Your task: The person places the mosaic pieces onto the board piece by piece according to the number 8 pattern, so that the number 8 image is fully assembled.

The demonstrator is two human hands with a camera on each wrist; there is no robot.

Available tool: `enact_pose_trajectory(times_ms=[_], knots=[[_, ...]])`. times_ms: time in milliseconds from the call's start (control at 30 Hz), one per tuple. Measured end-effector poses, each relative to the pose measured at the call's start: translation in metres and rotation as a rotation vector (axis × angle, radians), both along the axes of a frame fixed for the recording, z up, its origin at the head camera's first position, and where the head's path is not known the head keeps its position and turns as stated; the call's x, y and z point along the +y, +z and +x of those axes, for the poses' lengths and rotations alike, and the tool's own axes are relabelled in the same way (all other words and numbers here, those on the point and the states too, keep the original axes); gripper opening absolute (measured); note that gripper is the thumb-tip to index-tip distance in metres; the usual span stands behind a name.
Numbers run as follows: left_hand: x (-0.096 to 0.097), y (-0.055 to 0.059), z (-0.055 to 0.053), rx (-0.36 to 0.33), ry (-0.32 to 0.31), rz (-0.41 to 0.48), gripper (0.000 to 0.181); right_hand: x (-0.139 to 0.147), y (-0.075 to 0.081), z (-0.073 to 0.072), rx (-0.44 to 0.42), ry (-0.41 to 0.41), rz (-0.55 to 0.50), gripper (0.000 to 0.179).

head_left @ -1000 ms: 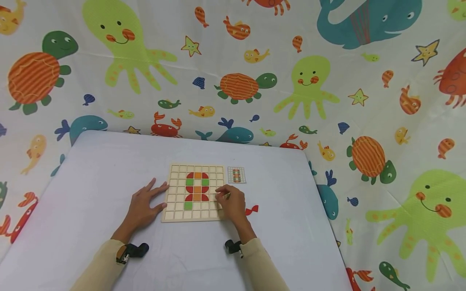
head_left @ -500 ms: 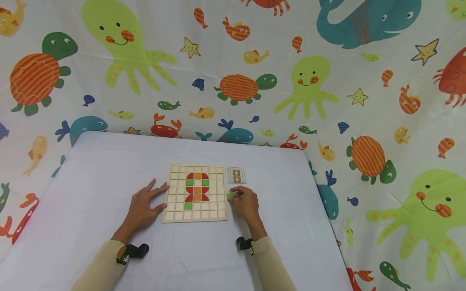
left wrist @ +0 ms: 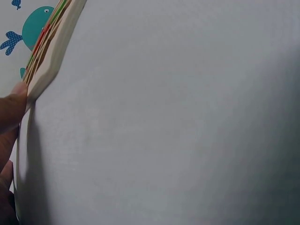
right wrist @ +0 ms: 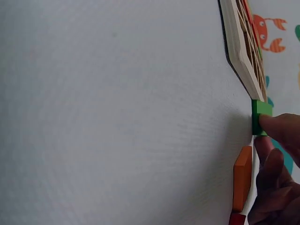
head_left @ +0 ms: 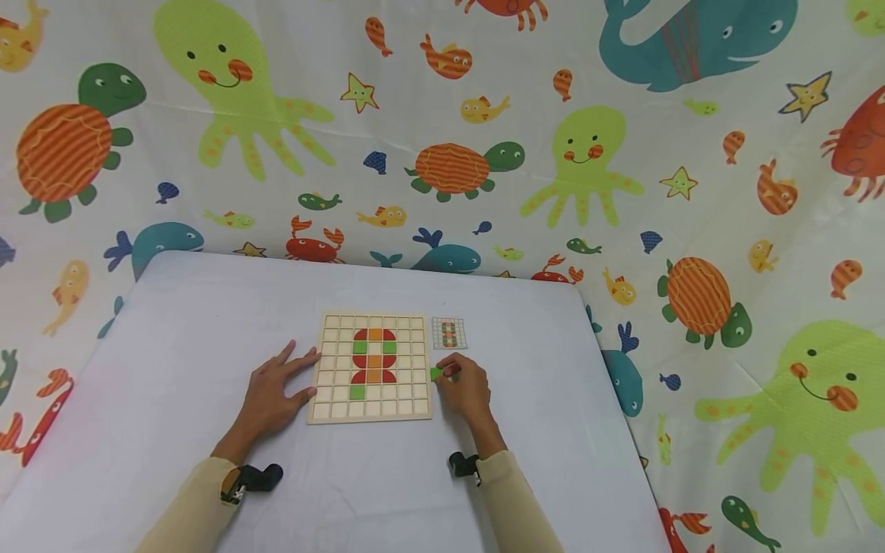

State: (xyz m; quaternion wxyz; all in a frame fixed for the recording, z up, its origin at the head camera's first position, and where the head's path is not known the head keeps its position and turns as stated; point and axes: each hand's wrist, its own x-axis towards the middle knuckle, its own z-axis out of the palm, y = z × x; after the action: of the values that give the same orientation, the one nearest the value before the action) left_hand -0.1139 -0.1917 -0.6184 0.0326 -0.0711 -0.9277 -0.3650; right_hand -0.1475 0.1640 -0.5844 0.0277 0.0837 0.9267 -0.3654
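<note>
A square wooden grid board (head_left: 332, 411) lies on the table with red, orange and green tiles set in its middle cells. My left hand (head_left: 273, 393) rests at the board's left side, fingers spread, with fingertips and thumb touching its edge. Just off the right edge, my right hand (head_left: 466, 385) pinches a green tile (right wrist: 260, 112); the thumb presses on its face in the right wrist view. Beside those fingers lie an orange tile (right wrist: 242, 180) and part of a red tile (right wrist: 237, 219). From the head view, the hand hides both.
A small pattern card (head_left: 450, 333) with a coloured grid lies right of the board's upper corner. Behind the white table (head_left: 553, 369) hangs a curtain (head_left: 415, 100) printed with sea animals.
My right hand has moved right, from over the board's right edge to beside it, and now holds a green tile. It covers the red pieces seen earlier. My left hand stays put.
</note>
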Motion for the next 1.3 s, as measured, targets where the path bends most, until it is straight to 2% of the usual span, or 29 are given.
enact_pose_trajectory(times_ms=[100, 400, 633, 1100, 1300], knots=[[0.000, -0.001, 0.000, 0.005, 0.002, 0.003, 0.066, 0.000, 0.000, 0.001, 0.008, 0.001, -0.009, 0.019], [-0.001, -0.001, 0.001, 0.019, -0.001, 0.007, 0.065, -0.001, 0.006, 0.003, 0.104, -0.007, -0.092, 0.016], [-0.001, 0.000, 0.000, 0.010, -0.003, 0.000, 0.066, -0.007, 0.006, 0.005, 0.136, 0.059, -0.182, 0.016], [-0.001, 0.001, 0.000, 0.007, -0.005, 0.006, 0.066, -0.042, 0.002, 0.017, 0.085, 0.154, -0.261, 0.012], [-0.001, 0.000, 0.000, -0.024, -0.005, 0.001, 0.067, -0.054, 0.002, 0.018, 0.087, 0.199, -0.269, 0.011]])
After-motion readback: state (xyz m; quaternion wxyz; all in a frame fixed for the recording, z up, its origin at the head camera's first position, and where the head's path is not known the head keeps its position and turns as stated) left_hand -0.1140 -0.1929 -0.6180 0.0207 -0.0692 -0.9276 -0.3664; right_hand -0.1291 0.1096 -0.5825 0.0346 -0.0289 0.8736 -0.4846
